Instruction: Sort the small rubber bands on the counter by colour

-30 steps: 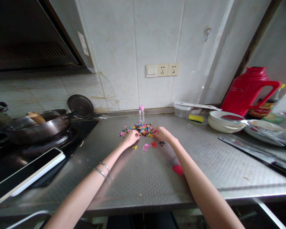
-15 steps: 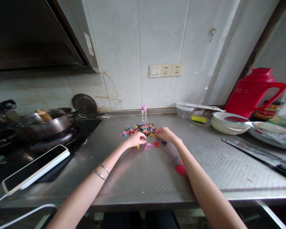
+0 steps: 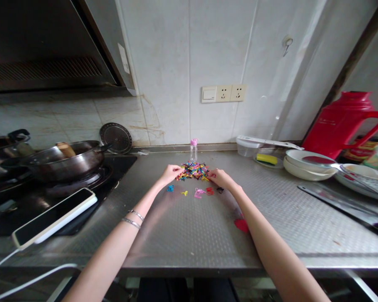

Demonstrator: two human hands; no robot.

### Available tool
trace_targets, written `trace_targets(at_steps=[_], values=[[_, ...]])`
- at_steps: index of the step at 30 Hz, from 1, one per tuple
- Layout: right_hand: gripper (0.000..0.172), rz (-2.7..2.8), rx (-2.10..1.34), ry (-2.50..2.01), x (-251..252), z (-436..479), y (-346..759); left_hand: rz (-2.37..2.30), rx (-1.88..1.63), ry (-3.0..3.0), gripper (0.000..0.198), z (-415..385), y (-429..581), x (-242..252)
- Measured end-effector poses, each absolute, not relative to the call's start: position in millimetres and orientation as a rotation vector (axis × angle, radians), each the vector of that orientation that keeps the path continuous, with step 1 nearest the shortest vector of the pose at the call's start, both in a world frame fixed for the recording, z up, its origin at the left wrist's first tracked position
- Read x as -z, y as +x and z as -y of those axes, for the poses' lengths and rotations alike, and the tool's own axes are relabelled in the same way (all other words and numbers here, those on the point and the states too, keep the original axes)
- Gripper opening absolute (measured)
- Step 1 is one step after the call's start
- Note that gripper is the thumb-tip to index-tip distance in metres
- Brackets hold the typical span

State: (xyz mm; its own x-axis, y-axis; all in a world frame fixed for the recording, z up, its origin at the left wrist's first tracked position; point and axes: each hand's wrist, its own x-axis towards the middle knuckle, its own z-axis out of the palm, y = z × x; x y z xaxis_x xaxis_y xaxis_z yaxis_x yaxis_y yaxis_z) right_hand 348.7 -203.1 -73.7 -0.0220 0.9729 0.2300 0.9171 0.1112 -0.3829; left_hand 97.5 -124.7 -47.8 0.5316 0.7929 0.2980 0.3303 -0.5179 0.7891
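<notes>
A heap of small coloured clips (image 3: 193, 170) lies on the steel counter (image 3: 208, 226) near the back wall. My left hand (image 3: 170, 173) rests at the heap's left edge with fingers curled into it. My right hand (image 3: 219, 178) is at the heap's right edge, fingers pinched together. What either hand holds is too small to make out. In front of the heap lie sorted clips: a blue one (image 3: 170, 188), a yellow one (image 3: 184, 193), a pink one (image 3: 199, 193), a red one (image 3: 210, 191) and a dark one (image 3: 220, 190). A small clear bottle with a pink cap (image 3: 193, 150) stands behind the heap.
A wok (image 3: 63, 159) sits on the stove at left, with a phone (image 3: 55, 216) on its cable in front. Bowls and plates (image 3: 305, 163), a sponge (image 3: 266, 159), a red thermos jug (image 3: 343, 123) and a long knife (image 3: 343, 205) fill the right side. A red spot (image 3: 242, 225) marks the counter.
My left hand pulled back from the heap, set a blue clip down left of the yellow one, then returned to the heap's left edge. The right hand barely moved. The camera shifted slightly.
</notes>
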Motion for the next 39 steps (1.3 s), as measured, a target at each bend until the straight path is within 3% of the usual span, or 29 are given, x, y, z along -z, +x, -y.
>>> trace_targets(at_steps=[10,20,28,39], values=[[0.018,2.012,-0.146,-1.814,68.6,200.1,355.8,-0.999,-0.963,1.91,0.039,109.8,84.4,47.5],[0.018,2.272,-0.741,-1.699,49.6,210.8,351.8,-1.053,-0.931,1.86,0.028,108.3,76.2,46.2],[0.021,2.108,-0.432,-1.675,46.6,210.9,357.4,-1.098,-0.714,1.983,0.015,100.4,58.6,43.7],[0.02,2.0,-0.28,-1.76,52.6,210.8,351.2,-1.08,-0.5,2.293,0.024,108.3,70.9,54.0]])
